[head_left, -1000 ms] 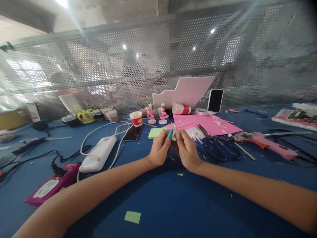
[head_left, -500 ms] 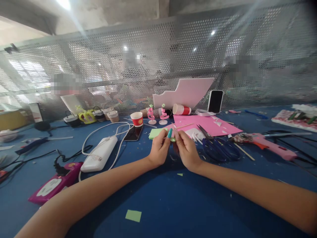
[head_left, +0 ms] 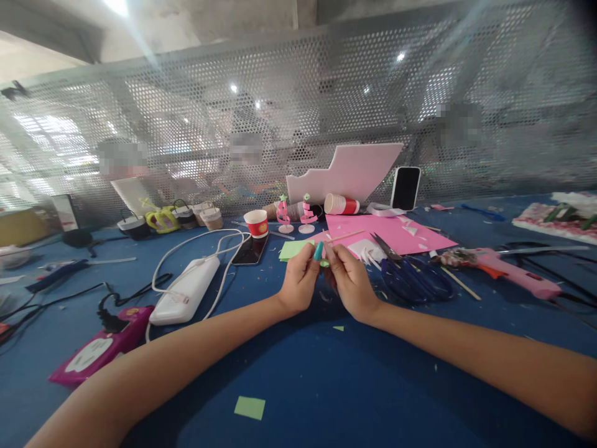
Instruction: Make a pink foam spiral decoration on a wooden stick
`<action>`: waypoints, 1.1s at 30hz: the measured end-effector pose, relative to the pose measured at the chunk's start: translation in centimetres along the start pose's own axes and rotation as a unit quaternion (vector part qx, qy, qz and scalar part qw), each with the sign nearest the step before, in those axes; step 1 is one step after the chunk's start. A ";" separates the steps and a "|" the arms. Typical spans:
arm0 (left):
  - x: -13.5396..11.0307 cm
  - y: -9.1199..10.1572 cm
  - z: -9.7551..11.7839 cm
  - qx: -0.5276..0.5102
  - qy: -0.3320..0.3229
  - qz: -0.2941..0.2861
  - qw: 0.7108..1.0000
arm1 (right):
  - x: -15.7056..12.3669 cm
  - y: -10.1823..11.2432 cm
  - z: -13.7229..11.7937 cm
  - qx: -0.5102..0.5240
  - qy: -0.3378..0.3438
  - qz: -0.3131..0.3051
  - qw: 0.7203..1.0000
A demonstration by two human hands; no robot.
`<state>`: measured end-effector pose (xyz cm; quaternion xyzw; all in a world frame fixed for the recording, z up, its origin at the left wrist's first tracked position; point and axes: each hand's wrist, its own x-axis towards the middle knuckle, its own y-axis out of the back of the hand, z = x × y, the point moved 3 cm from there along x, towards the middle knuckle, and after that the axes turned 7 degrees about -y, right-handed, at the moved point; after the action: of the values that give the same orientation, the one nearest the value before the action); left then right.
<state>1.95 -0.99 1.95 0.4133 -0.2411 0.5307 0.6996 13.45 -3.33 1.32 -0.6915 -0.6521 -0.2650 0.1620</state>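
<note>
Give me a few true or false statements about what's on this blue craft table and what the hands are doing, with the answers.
1. The left hand and the right hand both pinch a small green piece. True.
2. The blue scissors lie left of the left hand. False: the blue scissors lie right of the right hand.
3. The pink glue gun is held in the right hand. False: the pink glue gun lies on the table, untouched.
4. A red paper cup stands upright beside a flat phone. True.
5. A green paper square lies between the forearms, close to the person. True.
</note>
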 end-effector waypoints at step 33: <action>-0.3 -1.0 0.0 -0.027 0.040 0.040 0.998 | 0.1 -0.3 -0.2 -0.066 0.021 0.047 0.996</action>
<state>2.79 -1.22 1.43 0.3623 -0.2435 0.5676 0.6981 13.14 -3.29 1.50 -0.7252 -0.5960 -0.3142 0.1416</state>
